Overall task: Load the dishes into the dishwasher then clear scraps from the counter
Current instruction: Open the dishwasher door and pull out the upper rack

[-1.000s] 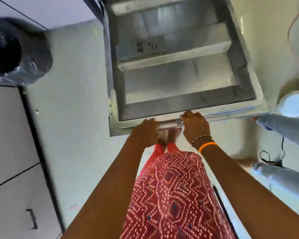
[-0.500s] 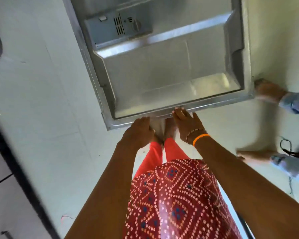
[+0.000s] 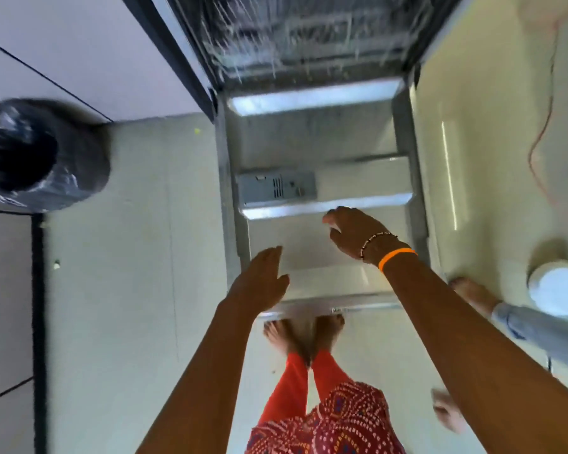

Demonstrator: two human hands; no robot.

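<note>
The dishwasher door [image 3: 322, 142] lies folded down flat, a brushed-steel panel with stepped ridges and a grey rectangular detergent compartment [image 3: 277, 189] set into it. Beyond its hinge, the wire rack [image 3: 309, 37] inside the dishwasher shows as a blurred metal grid. The left hand [image 3: 259, 283] hovers over the door's near edge, its grip wide, fingers straight, holding nothing. The right hand [image 3: 354, 232], with a beaded bracelet and orange band at the wrist, hangs above the panel, fingers loosely spread, also holding nothing. A round bin with a glossy black liner [image 3: 43, 155] stands on the pale tiled floor [image 3: 128, 257] at left.
</note>
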